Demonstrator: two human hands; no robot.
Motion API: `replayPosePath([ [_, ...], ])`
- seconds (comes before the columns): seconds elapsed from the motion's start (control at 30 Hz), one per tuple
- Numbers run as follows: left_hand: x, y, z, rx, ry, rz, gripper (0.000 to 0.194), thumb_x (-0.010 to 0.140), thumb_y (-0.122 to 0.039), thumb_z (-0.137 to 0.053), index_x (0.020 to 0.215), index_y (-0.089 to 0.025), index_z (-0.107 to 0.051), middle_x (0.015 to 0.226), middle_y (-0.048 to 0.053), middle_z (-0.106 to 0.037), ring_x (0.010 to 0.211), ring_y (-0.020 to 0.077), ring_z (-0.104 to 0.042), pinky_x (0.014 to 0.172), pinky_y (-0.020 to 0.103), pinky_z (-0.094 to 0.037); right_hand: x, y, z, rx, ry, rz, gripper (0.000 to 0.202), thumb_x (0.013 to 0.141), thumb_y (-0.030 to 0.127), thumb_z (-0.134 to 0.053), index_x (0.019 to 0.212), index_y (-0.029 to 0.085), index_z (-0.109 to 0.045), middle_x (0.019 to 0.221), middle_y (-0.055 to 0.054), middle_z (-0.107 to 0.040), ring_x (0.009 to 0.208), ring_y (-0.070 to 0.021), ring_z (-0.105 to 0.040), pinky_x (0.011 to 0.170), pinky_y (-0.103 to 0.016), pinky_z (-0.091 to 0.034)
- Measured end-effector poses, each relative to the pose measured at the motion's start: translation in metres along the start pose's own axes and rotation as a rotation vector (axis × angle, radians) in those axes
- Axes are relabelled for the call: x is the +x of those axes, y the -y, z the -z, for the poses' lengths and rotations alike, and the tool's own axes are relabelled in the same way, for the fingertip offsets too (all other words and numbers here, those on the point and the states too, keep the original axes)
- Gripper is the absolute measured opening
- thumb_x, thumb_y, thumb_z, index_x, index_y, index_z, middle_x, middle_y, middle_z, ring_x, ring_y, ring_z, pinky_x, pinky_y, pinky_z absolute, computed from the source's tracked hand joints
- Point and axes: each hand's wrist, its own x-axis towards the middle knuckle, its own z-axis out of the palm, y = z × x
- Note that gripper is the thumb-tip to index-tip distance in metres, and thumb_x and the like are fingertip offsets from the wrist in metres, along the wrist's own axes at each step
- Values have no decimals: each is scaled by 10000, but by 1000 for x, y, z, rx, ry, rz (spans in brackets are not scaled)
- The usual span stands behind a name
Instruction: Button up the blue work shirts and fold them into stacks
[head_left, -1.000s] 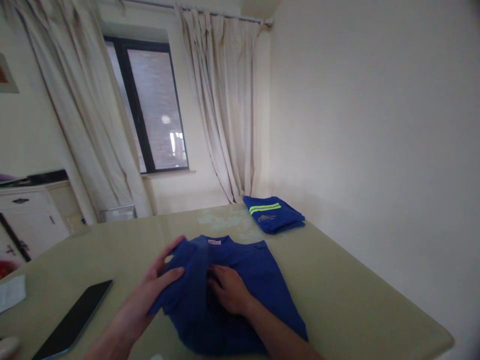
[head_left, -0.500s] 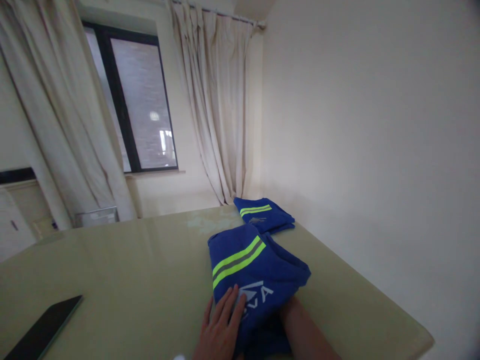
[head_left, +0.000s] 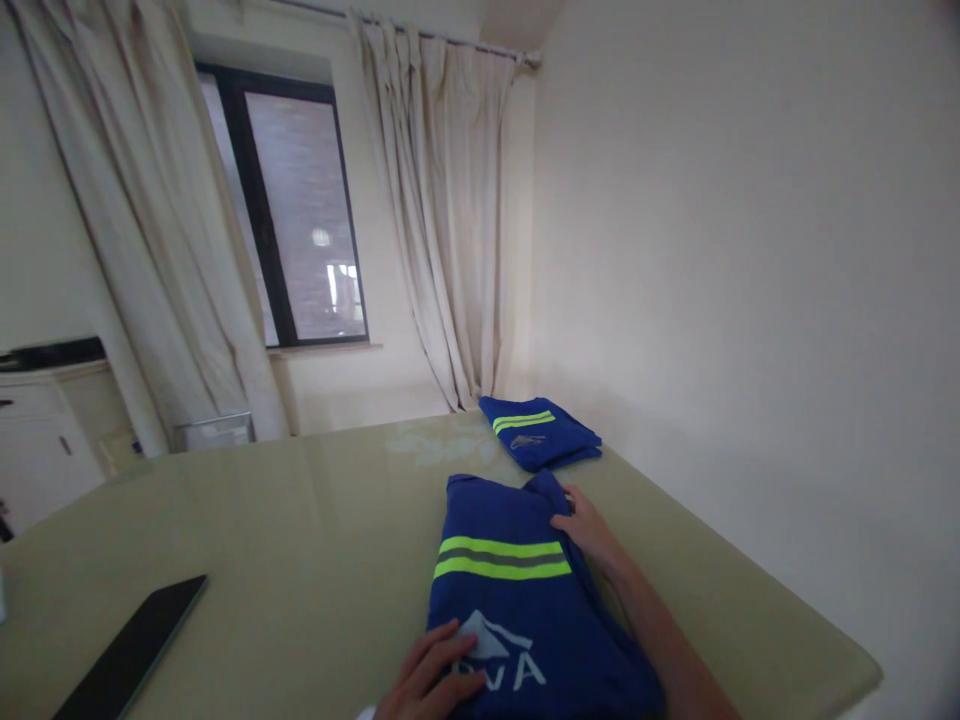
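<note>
A folded blue work garment (head_left: 510, 620) lies on the table in front of me. It has a yellow-and-grey reflective stripe across it and a white logo with letters, partly covered by my fingers. My left hand (head_left: 431, 675) rests on its near left part, fingers stretched out over the logo. At its far right corner my right hand (head_left: 581, 520) pinches the edge, thumb on top and the other fingers partly hidden behind the cloth. Just beyond lies a second folded blue garment (head_left: 562, 450) with the same kind of stripe and a greyish logo; neither hand touches it.
The greenish table (head_left: 300, 530) has its right edge near the white wall (head_left: 735, 300). A flat black device (head_left: 135, 650) lies at the left. Behind the table are a window (head_left: 307, 220), beige curtains (head_left: 442, 200) and a white cabinet (head_left: 45, 440).
My right hand has come out from beneath the near garment and moved to its far right edge. The garment has turned straighter and lies flatter. My left hand has slid slightly nearer to me.
</note>
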Motion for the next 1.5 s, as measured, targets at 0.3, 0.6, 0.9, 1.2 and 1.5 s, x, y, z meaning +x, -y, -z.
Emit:
replayPosePath([
  [0.3, 26, -38, 12, -393, -205, 141, 206, 865, -307, -573, 906, -291, -774, 1223, 87, -686, 1304, 316, -572, 1123, 453, -448, -120, 57, 4, -248, 288, 388, 734, 836, 393, -675, 1521, 285, -434, 1473, -110, -567, 1298, -344, -569, 1059, -461, -491],
  [0.6, 75, -80, 50, -322, -315, -45, 543, 988, -411, -479, 1508, -296, -372, 1599, 124, -319, 1483, 345, -323, 1172, 530, -384, -127, 128, 22, -382, 286, 413, 626, 856, 151, -462, 1446, 342, -552, 1352, -38, -674, 1180, -303, -661, 1032, -440, -505],
  [0.9, 65, -15, 9, -404, -431, 409, 616, 1007, -538, -401, 1544, -266, -270, 1589, 138, -338, 1371, 294, -459, 1094, 481, -473, 36, 237, 133, -611, 127, 651, 393, 774, 83, -587, 1136, 170, -715, 1056, -28, -759, 975, -220, -694, 916, -352, -522],
  [1.2, 61, 7, 8, -400, -284, 405, 609, 1008, -560, -384, 1543, -275, -330, 1508, 130, -477, 1316, 266, -512, 1135, 466, -419, 181, 242, 140, -698, -184, 639, 335, 852, -2, -477, 1111, 87, -670, 1111, -94, -735, 1149, -222, -645, 1058, -427, -411],
  [1.5, 65, 8, 5, -257, -181, 386, 622, 1013, -569, -357, 1544, -247, -321, 1510, 141, -475, 1337, 258, -492, 1175, 478, -374, 164, 117, 78, -632, -165, 353, 439, 812, 9, -468, 1153, 164, -698, 1207, -131, -716, 1156, -285, -622, 1091, -449, -419],
])
